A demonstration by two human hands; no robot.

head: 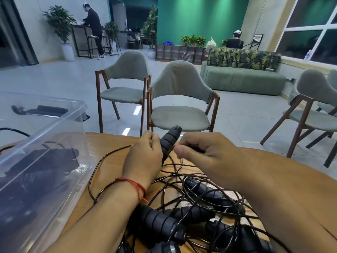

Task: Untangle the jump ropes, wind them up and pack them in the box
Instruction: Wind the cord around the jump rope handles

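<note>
On the light wooden bench the person's left hand grips a black ribbed foam jump-rope handle. The fingers are wrapped round its lower half, and its free end tilts up and away, towards the chairs. A thin red string bracelet circles that wrist. Just to the right of the handle, the right hand has its fingers curled closed round a small dark piece and its thumb stretched towards the left hand. Most of that piece is hidden, so what it is cannot be told. A thin black cord runs down from the held handle into a loose tangle of black cords lying on the bench between and under the forearms. Several more black ribbed handles are caught in it: one under the right forearm, one beside the left forearm and another between them. One cord loops out to the left and passes under the left wrist. On the left of the bench stands a clear plastic storage box, open at the top, with dark wound-up rope bundles visible through its wall. Beyond the bench stand grey-cushioned chairs with brown wooden frames, and further back is a green sofa.
</note>
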